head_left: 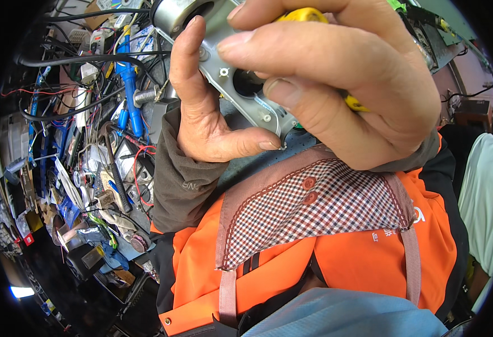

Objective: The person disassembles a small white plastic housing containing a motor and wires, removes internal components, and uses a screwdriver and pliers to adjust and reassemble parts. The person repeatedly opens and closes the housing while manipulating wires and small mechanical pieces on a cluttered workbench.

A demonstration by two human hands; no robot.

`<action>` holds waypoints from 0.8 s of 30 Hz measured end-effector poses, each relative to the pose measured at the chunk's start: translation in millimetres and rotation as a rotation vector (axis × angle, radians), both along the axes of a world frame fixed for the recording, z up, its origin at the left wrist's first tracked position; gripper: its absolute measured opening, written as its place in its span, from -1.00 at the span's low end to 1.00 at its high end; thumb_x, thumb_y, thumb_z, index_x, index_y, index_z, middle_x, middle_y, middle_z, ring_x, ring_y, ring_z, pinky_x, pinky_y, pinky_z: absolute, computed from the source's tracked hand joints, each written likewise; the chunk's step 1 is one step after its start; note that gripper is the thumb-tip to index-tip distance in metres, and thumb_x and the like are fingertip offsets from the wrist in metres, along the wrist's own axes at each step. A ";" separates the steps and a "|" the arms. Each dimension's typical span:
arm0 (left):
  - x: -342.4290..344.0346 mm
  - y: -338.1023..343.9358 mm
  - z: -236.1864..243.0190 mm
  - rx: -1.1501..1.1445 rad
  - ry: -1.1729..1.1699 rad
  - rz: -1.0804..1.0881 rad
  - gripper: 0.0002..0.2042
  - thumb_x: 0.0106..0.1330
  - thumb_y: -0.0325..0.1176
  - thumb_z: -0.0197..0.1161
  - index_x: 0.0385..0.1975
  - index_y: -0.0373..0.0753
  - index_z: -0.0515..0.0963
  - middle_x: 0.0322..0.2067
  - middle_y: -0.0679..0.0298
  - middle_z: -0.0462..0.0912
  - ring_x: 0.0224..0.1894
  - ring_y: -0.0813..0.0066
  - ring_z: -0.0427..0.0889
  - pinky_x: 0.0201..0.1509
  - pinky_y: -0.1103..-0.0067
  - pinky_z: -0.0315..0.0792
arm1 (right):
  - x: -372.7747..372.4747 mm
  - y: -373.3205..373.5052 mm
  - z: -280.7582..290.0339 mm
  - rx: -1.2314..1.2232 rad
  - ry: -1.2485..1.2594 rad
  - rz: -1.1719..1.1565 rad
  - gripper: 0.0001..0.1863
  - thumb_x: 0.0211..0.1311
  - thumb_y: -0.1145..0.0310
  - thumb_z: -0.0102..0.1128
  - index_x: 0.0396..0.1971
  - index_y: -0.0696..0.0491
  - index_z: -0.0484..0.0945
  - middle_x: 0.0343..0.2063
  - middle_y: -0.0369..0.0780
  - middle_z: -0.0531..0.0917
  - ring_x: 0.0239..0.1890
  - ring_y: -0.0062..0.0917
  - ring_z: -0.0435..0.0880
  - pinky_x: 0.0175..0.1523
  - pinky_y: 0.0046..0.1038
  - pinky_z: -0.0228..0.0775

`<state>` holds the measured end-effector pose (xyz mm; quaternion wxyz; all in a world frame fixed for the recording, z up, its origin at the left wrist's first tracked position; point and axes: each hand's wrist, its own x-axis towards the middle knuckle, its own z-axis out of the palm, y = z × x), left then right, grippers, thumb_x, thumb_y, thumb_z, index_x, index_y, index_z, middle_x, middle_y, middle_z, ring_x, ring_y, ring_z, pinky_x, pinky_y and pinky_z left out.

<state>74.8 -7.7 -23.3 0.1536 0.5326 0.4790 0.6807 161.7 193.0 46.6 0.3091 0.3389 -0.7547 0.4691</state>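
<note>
My left hand (201, 115) holds a grey housing (247, 104) near the top of the view, its thumb along the lower edge and a finger up the left side. The housing has a round dark opening, small white posts and a thin pale wire. A round silvery metal part (174, 21) sits at its upper left end. Over the housing is my right hand (353, 84), fingers curled round a yellow tool handle (302, 15). More yellow shows below those fingers; the tool's tip is hidden, so its kind and any contact cannot be told.
On the left, a cluttered bench carries a blue soldering-iron-like tool (127, 78), black cables (83, 59), a red wire (136, 174) and many loose parts. An orange garment and a checked apron (314, 202) lie below my hands. Pale cloth (485, 196) hangs at the right.
</note>
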 end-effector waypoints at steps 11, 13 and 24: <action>10.2 -7.6 7.2 -0.119 -0.174 0.089 0.40 -0.03 -0.16 0.76 0.61 -0.10 -0.37 0.51 -0.08 0.13 0.51 0.05 0.23 0.55 0.20 0.13 | -20.3 8.0 -3.3 0.126 0.067 0.021 -0.93 0.37 0.60 0.21 -0.20 0.24 0.62 -0.15 -0.02 0.62 -0.36 -0.31 0.68 -0.18 -0.33 0.56; 14.7 1.9 9.0 -0.026 -0.224 0.088 0.41 -0.03 -0.16 0.76 0.61 -0.09 -0.38 0.51 -0.07 0.12 0.51 0.05 0.23 0.54 0.19 0.15 | -12.4 8.5 -1.0 0.198 0.070 -0.021 -0.89 0.34 0.57 0.26 -0.17 0.24 0.59 -0.12 0.00 0.62 -0.36 -0.34 0.68 -0.19 -0.36 0.58; 3.9 8.6 1.5 0.081 -0.145 0.107 0.45 -0.08 -0.14 0.78 0.61 -0.07 -0.40 0.52 -0.02 0.07 0.47 0.08 0.29 0.47 0.20 0.30 | 44.0 -5.5 -9.0 -0.027 0.043 -0.338 -0.53 0.18 0.42 0.53 -0.01 0.20 0.46 0.00 0.12 0.61 -0.34 -0.51 0.71 -0.20 -0.56 0.64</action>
